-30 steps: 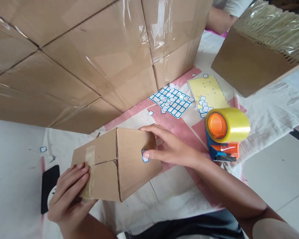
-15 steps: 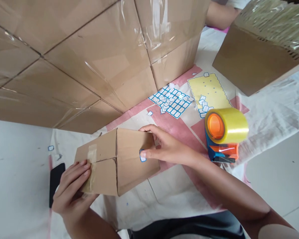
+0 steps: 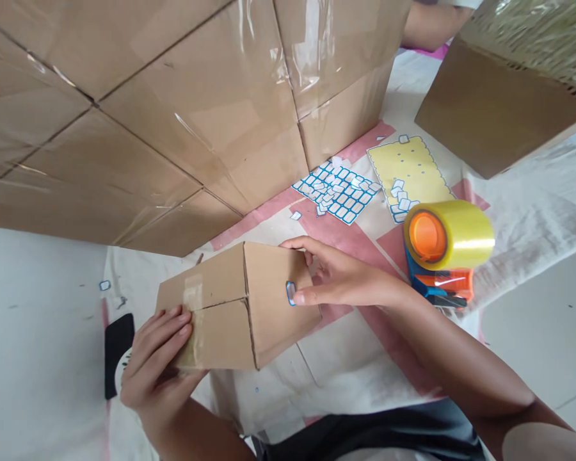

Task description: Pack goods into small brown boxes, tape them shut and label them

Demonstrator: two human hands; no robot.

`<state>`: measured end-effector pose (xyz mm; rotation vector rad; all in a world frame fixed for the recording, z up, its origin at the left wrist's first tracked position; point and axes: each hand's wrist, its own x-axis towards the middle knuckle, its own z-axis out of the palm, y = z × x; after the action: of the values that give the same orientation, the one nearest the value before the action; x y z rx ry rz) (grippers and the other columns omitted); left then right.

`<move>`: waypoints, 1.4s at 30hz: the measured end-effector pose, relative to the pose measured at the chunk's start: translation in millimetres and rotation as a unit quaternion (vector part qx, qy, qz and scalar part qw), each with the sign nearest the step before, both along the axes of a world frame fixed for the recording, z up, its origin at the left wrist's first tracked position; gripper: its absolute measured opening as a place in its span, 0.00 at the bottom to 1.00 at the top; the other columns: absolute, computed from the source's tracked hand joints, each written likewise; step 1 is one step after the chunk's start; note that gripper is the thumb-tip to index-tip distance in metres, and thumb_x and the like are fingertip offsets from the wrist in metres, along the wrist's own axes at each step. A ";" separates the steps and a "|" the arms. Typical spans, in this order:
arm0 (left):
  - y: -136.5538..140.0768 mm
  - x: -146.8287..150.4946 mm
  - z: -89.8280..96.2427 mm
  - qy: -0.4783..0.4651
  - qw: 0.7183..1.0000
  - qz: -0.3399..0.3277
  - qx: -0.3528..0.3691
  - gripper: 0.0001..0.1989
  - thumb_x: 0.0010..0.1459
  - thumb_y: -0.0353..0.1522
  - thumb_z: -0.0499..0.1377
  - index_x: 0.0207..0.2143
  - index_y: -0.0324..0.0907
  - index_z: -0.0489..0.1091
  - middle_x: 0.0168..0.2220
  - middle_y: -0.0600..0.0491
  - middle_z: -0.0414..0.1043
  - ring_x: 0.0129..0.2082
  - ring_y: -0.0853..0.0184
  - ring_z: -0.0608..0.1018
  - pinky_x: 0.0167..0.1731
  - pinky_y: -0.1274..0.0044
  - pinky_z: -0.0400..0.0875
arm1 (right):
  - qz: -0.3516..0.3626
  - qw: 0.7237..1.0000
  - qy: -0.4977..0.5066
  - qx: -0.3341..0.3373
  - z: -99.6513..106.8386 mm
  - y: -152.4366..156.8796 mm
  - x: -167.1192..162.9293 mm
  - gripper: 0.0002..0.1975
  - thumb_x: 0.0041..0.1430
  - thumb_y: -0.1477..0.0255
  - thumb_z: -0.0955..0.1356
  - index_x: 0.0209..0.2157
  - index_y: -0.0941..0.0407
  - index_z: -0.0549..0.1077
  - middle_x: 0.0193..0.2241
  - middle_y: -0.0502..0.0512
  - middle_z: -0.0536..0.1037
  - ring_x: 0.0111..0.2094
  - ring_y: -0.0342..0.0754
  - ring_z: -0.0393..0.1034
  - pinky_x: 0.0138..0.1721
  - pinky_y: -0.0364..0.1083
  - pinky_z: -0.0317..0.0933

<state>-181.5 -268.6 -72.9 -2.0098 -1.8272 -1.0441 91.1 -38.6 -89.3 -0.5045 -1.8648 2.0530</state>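
A small cardboard box [image 3: 225, 326] is held between both hands above the cloth. My left hand [image 3: 160, 352] grips its near left end, fingers over the taped top and the thumb underneath. My right hand [image 3: 336, 275] holds the right end, with the thumb against the side and the fingers round the far edge. Beside that thumb, a small white sticker with a blue border [image 3: 290, 292] lies on the box's side face. A blue-edged sheet of labels [image 3: 350, 208] strewn with loose pieces lies beyond the box.
Large taped cartons [image 3: 211, 128] form a wall at the back left. A tape dispenser with yellow tape [image 3: 465, 237] stands at right, near a yellow sheet [image 3: 410, 163]. Another carton [image 3: 480, 115] and a person's arm [image 3: 432, 29] are at upper right. A black phone-like object [image 3: 118, 352] lies left.
The box and both hands have shifted a little to the right in view, and the box has turned slightly, showing more of its stickered side. The surroundings have also shifted slightly right.
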 end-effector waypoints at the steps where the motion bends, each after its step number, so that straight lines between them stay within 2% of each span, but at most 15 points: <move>1: -0.8 0.6 0.6 -0.002 1.000 0.010 -0.014 0.20 0.53 0.33 0.70 0.50 0.49 0.77 0.51 0.51 0.80 0.51 0.49 0.81 0.53 0.52 0.75 | 0.004 1.000 -0.002 0.004 0.3 -0.6 0.4 0.34 0.54 0.64 0.78 0.60 0.50 0.66 0.54 0.55 0.71 0.52 0.52 0.66 0.47 0.48 0.65; 3: -1.0 2.0 1.6 -0.009 0.999 0.019 -0.024 0.18 0.56 0.34 0.68 0.50 0.51 0.77 0.50 0.53 0.80 0.52 0.50 0.81 0.54 0.53 0.75 | -0.001 1.000 -0.009 0.013 0.0 -3.2 0.3 0.34 0.53 0.65 0.78 0.60 0.49 0.66 0.53 0.54 0.71 0.51 0.51 0.66 0.45 0.47 0.65; 6: 2.6 4.1 2.9 -0.018 1.000 0.003 0.001 0.18 0.55 0.36 0.70 0.49 0.49 0.78 0.47 0.50 0.81 0.50 0.51 0.82 0.55 0.54 0.74 | -0.017 0.999 -0.027 0.024 -3.7 -6.6 -1.5 0.32 0.53 0.67 0.77 0.58 0.49 0.65 0.50 0.53 0.71 0.47 0.50 0.67 0.41 0.46 0.65; 10: 6.8 5.9 4.6 -0.006 1.000 -0.003 0.005 0.19 0.53 0.37 0.71 0.48 0.48 0.78 0.44 0.48 0.82 0.48 0.52 0.82 0.54 0.55 0.73 | 0.006 0.999 -0.032 0.037 -10.5 -3.2 -4.2 0.32 0.52 0.70 0.76 0.57 0.50 0.65 0.50 0.53 0.70 0.46 0.49 0.65 0.43 0.46 0.65; 16: 5.4 6.7 5.3 0.010 1.000 -0.002 -0.010 0.20 0.52 0.34 0.71 0.48 0.47 0.78 0.46 0.49 0.81 0.49 0.53 0.81 0.56 0.55 0.72 | 0.039 0.997 -0.042 0.043 -10.8 4.9 -4.2 0.31 0.52 0.72 0.74 0.57 0.50 0.65 0.51 0.53 0.68 0.46 0.48 0.64 0.40 0.45 0.64; 22: 4.7 4.6 5.8 0.011 1.000 -0.012 -0.006 0.18 0.53 0.39 0.70 0.46 0.46 0.78 0.47 0.51 0.81 0.48 0.52 0.82 0.56 0.57 0.72 | 0.046 0.996 -0.053 0.050 -11.1 5.4 -2.4 0.37 0.49 0.72 0.75 0.60 0.51 0.61 0.52 0.54 0.67 0.49 0.51 0.64 0.44 0.47 0.64; 28: 4.5 8.7 6.5 0.005 1.000 -0.014 -0.016 0.20 0.52 0.31 0.71 0.49 0.46 0.78 0.47 0.51 0.81 0.50 0.52 0.81 0.57 0.57 0.71 | 0.055 0.996 -0.045 0.048 -12.0 7.3 -2.8 0.34 0.49 0.75 0.73 0.59 0.52 0.63 0.52 0.54 0.68 0.51 0.51 0.63 0.46 0.48 0.63; 33: 6.8 11.5 5.3 -0.003 1.000 -0.029 -0.005 0.22 0.52 0.32 0.72 0.50 0.45 0.79 0.45 0.46 0.82 0.50 0.50 0.81 0.56 0.55 0.71 | 0.065 0.995 -0.050 0.053 -11.8 10.1 -2.1 0.35 0.48 0.76 0.71 0.59 0.52 0.64 0.52 0.54 0.68 0.50 0.51 0.63 0.46 0.48 0.63; 42: 8.7 16.1 9.0 0.010 0.999 -0.025 -0.026 0.21 0.51 0.30 0.72 0.49 0.45 0.79 0.47 0.50 0.82 0.50 0.51 0.82 0.57 0.56 0.70 | 0.072 0.993 -0.070 0.055 -16.2 12.1 -2.0 0.41 0.47 0.77 0.71 0.64 0.52 0.61 0.54 0.55 0.68 0.52 0.52 0.63 0.49 0.49 0.64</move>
<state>-165.4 -259.9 -63.8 -2.0990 -1.8205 -0.9953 89.1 -26.5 -105.5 -0.5099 -2.1405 2.0364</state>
